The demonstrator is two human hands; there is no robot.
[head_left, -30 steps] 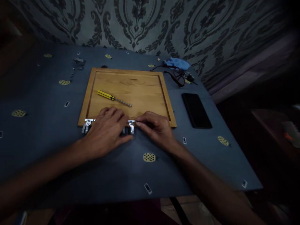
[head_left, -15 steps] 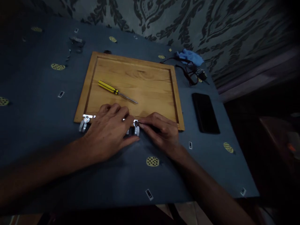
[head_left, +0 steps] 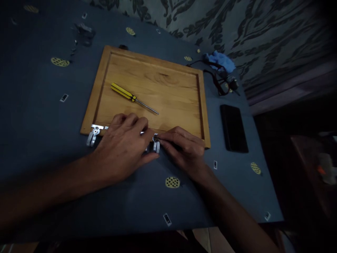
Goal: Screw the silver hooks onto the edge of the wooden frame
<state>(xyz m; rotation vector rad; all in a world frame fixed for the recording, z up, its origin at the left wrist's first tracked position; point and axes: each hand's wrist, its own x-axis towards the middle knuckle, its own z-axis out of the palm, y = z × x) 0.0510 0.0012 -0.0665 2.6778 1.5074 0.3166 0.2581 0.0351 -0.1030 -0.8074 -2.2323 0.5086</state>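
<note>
A shallow wooden tray-like board (head_left: 152, 58) with a raised rim lies on the table. Along its near edge runs a shiny metal hook rail (head_left: 98, 127) with double-pronged hooks; a cross-head screw shows at its left hook. My left hand (head_left: 122, 147) lies over the middle of the rail, fingers curled onto the board and thumb below, gripping it. At the right hook (head_left: 156, 146), the thumb and fingers of my right hand (head_left: 184, 146) pinch something small, mostly hidden by the fingertips. A yellow-and-black screwdriver (head_left: 134, 98) rests on the board, tip to the right.
A black phone (head_left: 233, 128) lies right of the board. Behind it are eyeglasses (head_left: 221, 86), a blue cloth (head_left: 220, 61) and what looks like keys (head_left: 233, 84). A clear plastic bag (head_left: 84, 35) lies at the far left. The patterned blue tablecloth (head_left: 118, 207) reaches the near edge.
The view has shifted and turned slightly. Both hands stay at the rail in nearly the same pose, with the right fingertips still pinched at the right hook.
</note>
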